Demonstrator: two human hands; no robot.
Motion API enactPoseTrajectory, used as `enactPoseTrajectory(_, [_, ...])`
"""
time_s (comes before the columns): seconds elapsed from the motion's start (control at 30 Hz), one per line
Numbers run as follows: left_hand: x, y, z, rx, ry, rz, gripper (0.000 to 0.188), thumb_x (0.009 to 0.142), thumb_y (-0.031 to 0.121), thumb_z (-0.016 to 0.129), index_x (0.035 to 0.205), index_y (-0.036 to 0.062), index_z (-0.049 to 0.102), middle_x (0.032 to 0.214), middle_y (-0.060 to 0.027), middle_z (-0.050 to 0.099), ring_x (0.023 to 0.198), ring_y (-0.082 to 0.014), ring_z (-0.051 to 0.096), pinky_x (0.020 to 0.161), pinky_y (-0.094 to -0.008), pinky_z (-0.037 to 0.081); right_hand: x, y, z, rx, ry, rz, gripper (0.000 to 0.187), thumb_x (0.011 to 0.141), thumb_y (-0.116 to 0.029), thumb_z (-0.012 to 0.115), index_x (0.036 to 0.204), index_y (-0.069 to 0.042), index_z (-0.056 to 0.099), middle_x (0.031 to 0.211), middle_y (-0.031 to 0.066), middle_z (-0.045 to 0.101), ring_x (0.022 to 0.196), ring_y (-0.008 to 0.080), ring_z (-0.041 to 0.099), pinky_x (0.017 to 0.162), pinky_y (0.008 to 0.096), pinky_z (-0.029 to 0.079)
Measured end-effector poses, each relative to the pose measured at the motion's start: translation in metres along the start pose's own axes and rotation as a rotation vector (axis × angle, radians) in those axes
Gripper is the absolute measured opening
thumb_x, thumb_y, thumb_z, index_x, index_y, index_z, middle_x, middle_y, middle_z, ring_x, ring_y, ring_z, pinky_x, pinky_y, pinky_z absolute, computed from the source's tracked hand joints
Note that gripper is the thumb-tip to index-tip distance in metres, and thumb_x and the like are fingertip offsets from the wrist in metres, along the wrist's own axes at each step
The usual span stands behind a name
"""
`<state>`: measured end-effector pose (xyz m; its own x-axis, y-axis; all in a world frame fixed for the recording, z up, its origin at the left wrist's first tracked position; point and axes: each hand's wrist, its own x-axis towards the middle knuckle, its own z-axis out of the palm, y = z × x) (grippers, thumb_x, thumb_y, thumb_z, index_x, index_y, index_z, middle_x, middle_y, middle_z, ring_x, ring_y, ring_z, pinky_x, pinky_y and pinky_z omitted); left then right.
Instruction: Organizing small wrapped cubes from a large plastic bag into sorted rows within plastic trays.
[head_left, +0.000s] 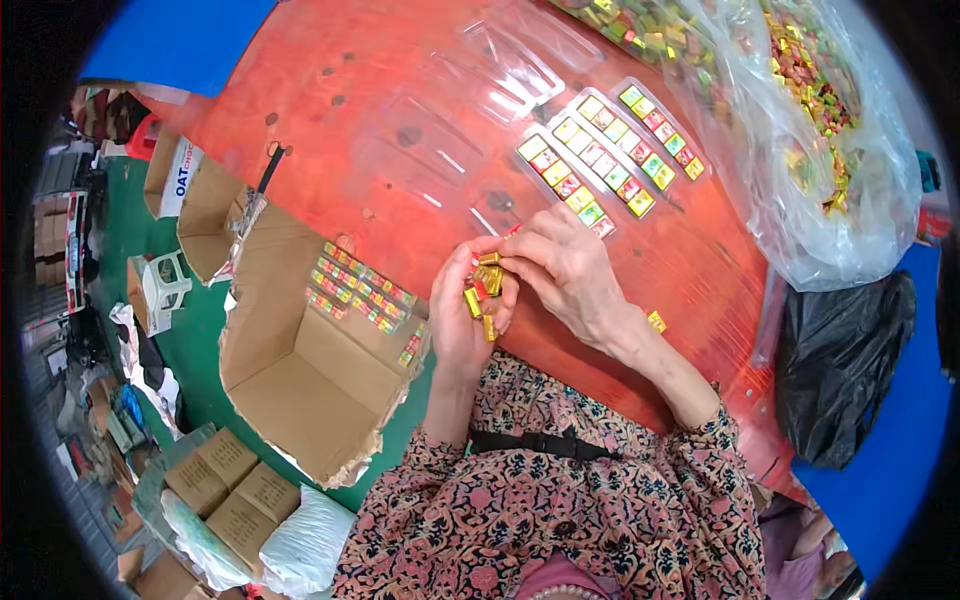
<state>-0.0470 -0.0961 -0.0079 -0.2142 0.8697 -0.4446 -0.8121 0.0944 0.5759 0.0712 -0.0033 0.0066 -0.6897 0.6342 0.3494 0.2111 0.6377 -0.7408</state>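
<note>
My left hand (460,305) is cupped in front of my body, closed around several small gold and red foil-wrapped sweets (474,300). My right hand (570,265) reaches over it from the right, fingertips pinched at one gold sweet (489,259) at the top of the handful. Just beyond my hands, a clear plastic tray (566,186) holds a row of sweets with coloured labels. More filled trays (604,155) lie beside it to the right. One loose yellow sweet (656,321) rests on the red table by my right forearm.
Clear trays without sweets (420,145) lie farther off on the red table (320,140). A big clear bag of sweets (830,230) stands at the right, above a black plastic bag (840,360). To the left, an open cardboard box (330,395) contains filled trays (362,285).
</note>
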Motion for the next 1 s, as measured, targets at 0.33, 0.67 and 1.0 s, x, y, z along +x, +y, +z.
enactPoseTrajectory(0.33, [0.001, -0.003, 0.005, 0.128, 0.013, 0.115, 0.034, 0.098, 0.026, 0.031, 0.104, -0.0006, 0.052, 0.077, -0.0136, 0.06, 0.047, -0.009, 0.046, 0.036, -0.017, 0.031, 0.012, 0.006, -0.004, 0.061, -0.036, 0.037, 0.013, 0.075, -0.008, 0.066, 0.086, -0.003, 0.062, 0.074, 0.0095, 0.053, 0.073, 0.0264, 0.052, 0.066, 0.0358, 0.043])
enactPoseTrajectory(0.67, [0.001, -0.006, 0.005, 0.163, 0.04, 0.165, 0.034, 0.098, 0.026, 0.031, 0.106, -0.0018, 0.05, 0.086, -0.0157, 0.061, 0.052, -0.0095, 0.049, 0.037, -0.0168, 0.032, 0.021, 0.018, 0.002, -0.192, 0.057, 0.056, 0.013, 0.074, -0.004, 0.064, 0.086, -0.002, 0.06, 0.077, 0.0109, 0.053, 0.077, 0.028, 0.052, 0.066, 0.0372, 0.043])
enactPoseTrajectory(1.0, [0.001, -0.005, 0.007, 0.146, 0.054, 0.154, 0.034, 0.098, 0.025, 0.031, 0.106, -0.0021, 0.05, 0.086, -0.0152, 0.061, 0.053, -0.0097, 0.049, 0.037, -0.0169, 0.032, 0.02, 0.017, 0.006, -0.34, -0.02, -0.01, 0.019, 0.07, -0.006, 0.061, 0.088, -0.002, 0.061, 0.079, 0.0124, 0.051, 0.079, 0.0275, 0.051, 0.068, 0.0376, 0.044])
